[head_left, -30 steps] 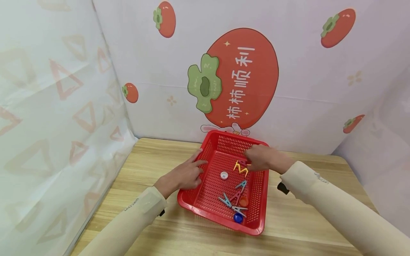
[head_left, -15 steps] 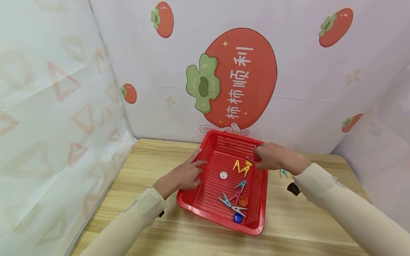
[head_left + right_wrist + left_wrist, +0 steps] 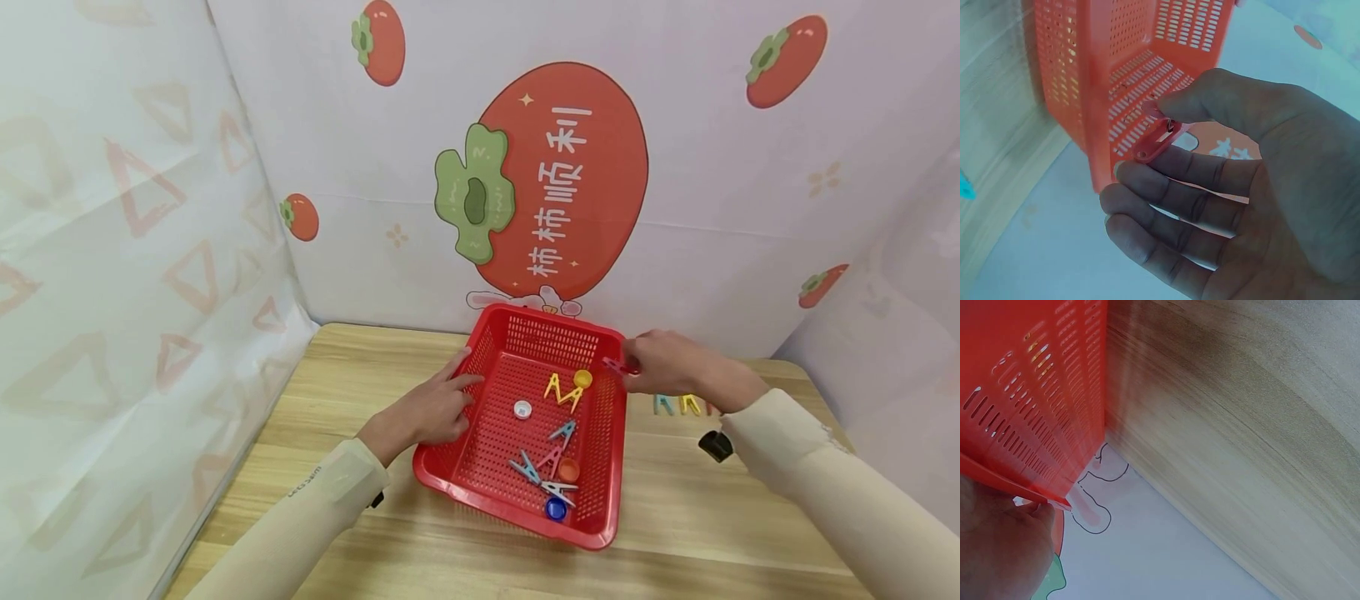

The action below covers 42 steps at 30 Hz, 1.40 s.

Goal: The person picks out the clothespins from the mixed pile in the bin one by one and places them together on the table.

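My left hand [image 3: 431, 410] grips the left rim of a red plastic basket [image 3: 517, 527], some fingers reaching over its inner side. Above the basket's right rim, my right hand [image 3: 663, 364] pinches a dark pink clothespin [image 3: 617, 365] between thumb and fingers; the right wrist view shows this clothespin [image 3: 1159, 142] close up. Inside the basket lie yellow clothespins [image 3: 564, 393], a yellow cap [image 3: 582, 379], a white cap [image 3: 522, 409], blue clothespins [image 3: 525, 467], a pink clothespin [image 3: 551, 459], a grey-white clothespin [image 3: 558, 492], an orange cap [image 3: 568, 471] and a blue cap [image 3: 556, 508].
On the wooden table [image 3: 675, 500] right of the basket lie a teal clothespin [image 3: 663, 404], a yellow clothespin [image 3: 689, 405] and a reddish one partly hidden by the right arm. A printed sheet [image 3: 705, 275] hangs behind the table.
My right hand has moved rightward from inside the basket to its right rim, carrying the dark pink clothespin. The yellow cap and the clothespins on the table have come into view. The left hand stays put.
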Each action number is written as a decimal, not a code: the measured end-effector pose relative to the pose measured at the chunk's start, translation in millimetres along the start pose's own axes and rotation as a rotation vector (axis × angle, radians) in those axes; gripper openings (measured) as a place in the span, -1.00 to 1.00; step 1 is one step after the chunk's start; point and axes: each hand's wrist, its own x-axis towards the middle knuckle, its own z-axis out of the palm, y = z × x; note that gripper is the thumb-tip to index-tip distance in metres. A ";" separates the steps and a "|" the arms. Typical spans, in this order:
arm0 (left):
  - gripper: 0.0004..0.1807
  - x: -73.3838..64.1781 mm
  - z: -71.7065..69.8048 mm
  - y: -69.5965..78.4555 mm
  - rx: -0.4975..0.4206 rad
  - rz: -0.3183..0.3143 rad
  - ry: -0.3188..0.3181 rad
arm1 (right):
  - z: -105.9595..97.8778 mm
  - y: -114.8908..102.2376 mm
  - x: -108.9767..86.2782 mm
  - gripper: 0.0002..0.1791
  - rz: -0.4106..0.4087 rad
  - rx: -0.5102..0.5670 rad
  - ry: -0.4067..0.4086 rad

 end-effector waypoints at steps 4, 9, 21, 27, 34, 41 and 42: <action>-0.69 -0.5 0.2 -0.1 -0.012 -0.005 -0.003 | 1.6 8.9 -7.9 -0.73 0.005 0.000 0.036; -0.70 -0.7 0.3 -0.1 -0.009 -0.007 -0.004 | 6.6 19.8 -16.8 -0.78 0.013 -0.009 0.058; -0.69 -1.1 -0.3 0.7 -0.029 -0.019 -0.010 | 25.4 43.2 -38.5 -0.75 0.079 0.033 0.062; -0.69 0.2 0.4 0.4 -0.019 -0.017 -0.007 | 41.3 53.8 -45.4 -0.76 0.121 0.048 0.063; -0.67 0.0 -0.3 1.0 -0.032 -0.024 -0.012 | 59.8 63.5 -51.2 -0.72 0.162 0.083 0.085; -0.67 -0.1 -0.8 1.1 -0.024 -0.016 -0.011 | 76.1 70.7 -54.3 -0.73 0.238 0.121 0.049; -0.67 -0.1 -1.0 1.3 -0.025 -0.017 -0.012 | 78.2 71.5 -54.8 -0.73 0.248 0.131 0.040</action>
